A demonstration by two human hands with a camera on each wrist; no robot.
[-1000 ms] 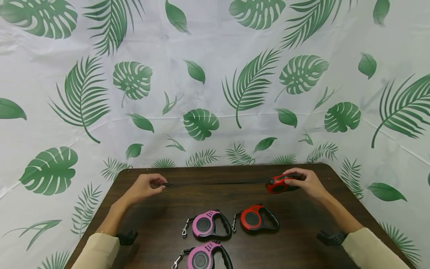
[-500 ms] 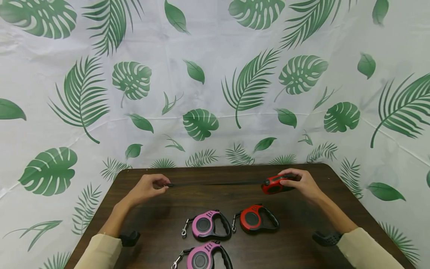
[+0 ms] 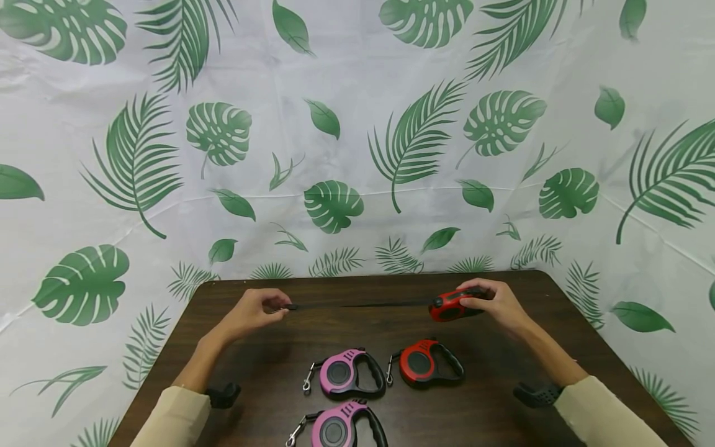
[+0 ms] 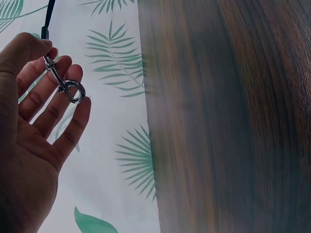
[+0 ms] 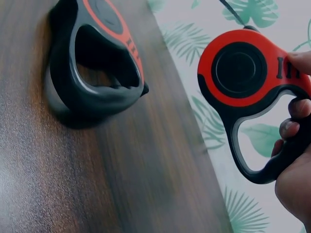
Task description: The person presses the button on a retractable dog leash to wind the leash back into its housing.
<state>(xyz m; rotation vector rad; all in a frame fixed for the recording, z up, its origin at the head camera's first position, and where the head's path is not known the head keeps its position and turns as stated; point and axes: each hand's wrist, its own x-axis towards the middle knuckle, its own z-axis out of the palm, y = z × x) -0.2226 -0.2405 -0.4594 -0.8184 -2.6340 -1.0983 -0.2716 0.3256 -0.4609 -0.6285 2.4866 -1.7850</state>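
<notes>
My right hand [image 3: 491, 302] grips the black handle of a red retractable dog leash [image 5: 238, 68], fingers through its loop and thumb by the red casing. A dark strap [image 3: 368, 305] runs from this leash across to the left, pulled straight above the table. At its far end my left hand [image 3: 261, 308] pinches the strap just behind the metal snap hook [image 4: 70, 87], between thumb and index finger. The other left fingers lie loosely behind the hook. A second red leash [image 3: 419, 363] lies on the table below the strap.
Two pink retractable leashes, an upper one [image 3: 338, 372] and a lower one [image 3: 333, 429], lie at the front middle of the brown wooden table [image 3: 251, 372]. The lower one is cut off by the frame edge. A white leaf-print cloth [image 3: 335, 155] hangs behind the table.
Both hands have moved closer together, the left one rightward and the right one leftward with the red leash. The strap between them is shorter. The leashes on the table stay put.
</notes>
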